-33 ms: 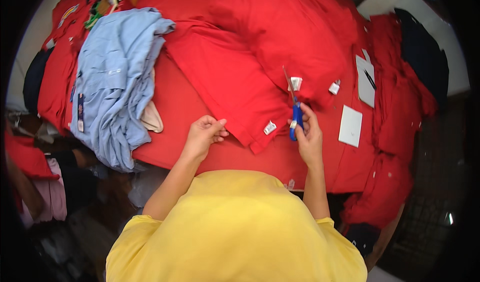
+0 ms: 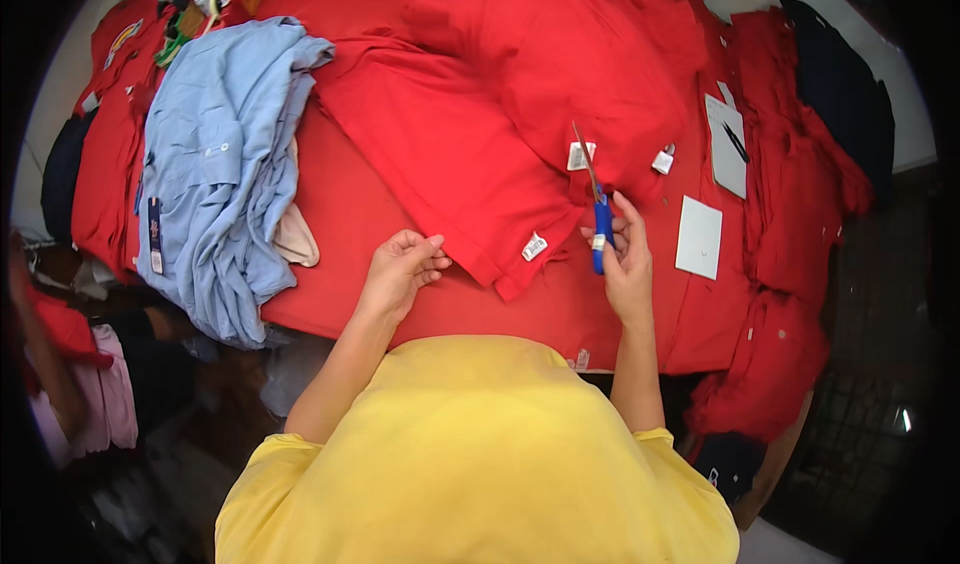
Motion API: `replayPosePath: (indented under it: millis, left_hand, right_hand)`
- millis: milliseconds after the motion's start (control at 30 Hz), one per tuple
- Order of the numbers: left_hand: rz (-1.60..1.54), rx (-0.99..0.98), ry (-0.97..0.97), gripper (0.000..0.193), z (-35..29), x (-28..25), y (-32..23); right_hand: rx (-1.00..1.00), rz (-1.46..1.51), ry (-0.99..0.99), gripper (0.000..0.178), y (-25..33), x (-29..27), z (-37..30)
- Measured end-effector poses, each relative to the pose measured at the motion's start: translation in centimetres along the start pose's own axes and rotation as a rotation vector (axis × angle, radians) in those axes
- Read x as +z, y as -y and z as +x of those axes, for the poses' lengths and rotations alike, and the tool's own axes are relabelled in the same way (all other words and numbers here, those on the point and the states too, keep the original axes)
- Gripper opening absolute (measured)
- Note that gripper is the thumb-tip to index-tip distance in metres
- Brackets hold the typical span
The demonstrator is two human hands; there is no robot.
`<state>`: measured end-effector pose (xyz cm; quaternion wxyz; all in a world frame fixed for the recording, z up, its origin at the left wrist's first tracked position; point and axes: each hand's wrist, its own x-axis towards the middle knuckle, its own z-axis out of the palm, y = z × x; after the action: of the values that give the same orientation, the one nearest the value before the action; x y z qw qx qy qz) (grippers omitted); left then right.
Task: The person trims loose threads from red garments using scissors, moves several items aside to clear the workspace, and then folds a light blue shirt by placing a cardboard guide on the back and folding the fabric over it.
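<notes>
My right hand [image 2: 630,272] grips a pair of scissors [image 2: 601,226] by their blue handles, the thin blades pointing away over red cloth. To the left, my left hand [image 2: 400,279] has thumb and fingers pinched together beside the near edge of a red garment [image 2: 430,154]. Whatever the pinch may hold is too small to make out. A white label [image 2: 535,247] shows near that garment's corner, between my hands. Another white label [image 2: 581,156] lies by the scissor blades, and a third white tag [image 2: 663,160] is further right on the red heap.
A crumpled light-blue shirt [image 2: 215,164] lies at left on the red-covered table [image 2: 345,234]. White cards [image 2: 699,236] and a notepad with a black pen [image 2: 728,149] are at right, beside stacked red garments [image 2: 785,194]. Another person's arm [image 2: 55,364] shows at far left.
My right hand and the scissors have shifted slightly right, away from the label at the garment's corner. My left hand stays pinched at the garment's edge. The whole view has moved a little.
</notes>
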<state>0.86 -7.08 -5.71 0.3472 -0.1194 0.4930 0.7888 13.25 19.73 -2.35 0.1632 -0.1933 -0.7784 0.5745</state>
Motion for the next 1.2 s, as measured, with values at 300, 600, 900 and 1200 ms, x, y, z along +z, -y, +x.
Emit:
replayPosePath:
  millis: [300, 600, 900, 1200]
  left_hand:
    - [0.426, 0.156, 0.026, 0.021, 0.6, 1.6, -0.1]
    - [1.088, 0.233, 0.122, 0.042, -1.3, 4.0, -6.2]
    - [0.085, -0.131, 0.433, 0.043, 5.1, 5.7, -5.2]
    - [-0.022, -0.067, 0.283, 0.023, 2.9, 5.8, -3.9]
  right_hand:
    - [-0.156, -0.425, 0.251, 0.053, 0.6, 0.4, -4.7]
    - [0.186, -0.445, 0.121, 0.056, 0.6, -8.1, -13.0]
    - [0.372, 0.190, 0.249, 0.052, -0.7, -1.1, -11.0]
    - [0.205, -0.201, -0.154, 0.055, 1.2, -7.0, -12.3]
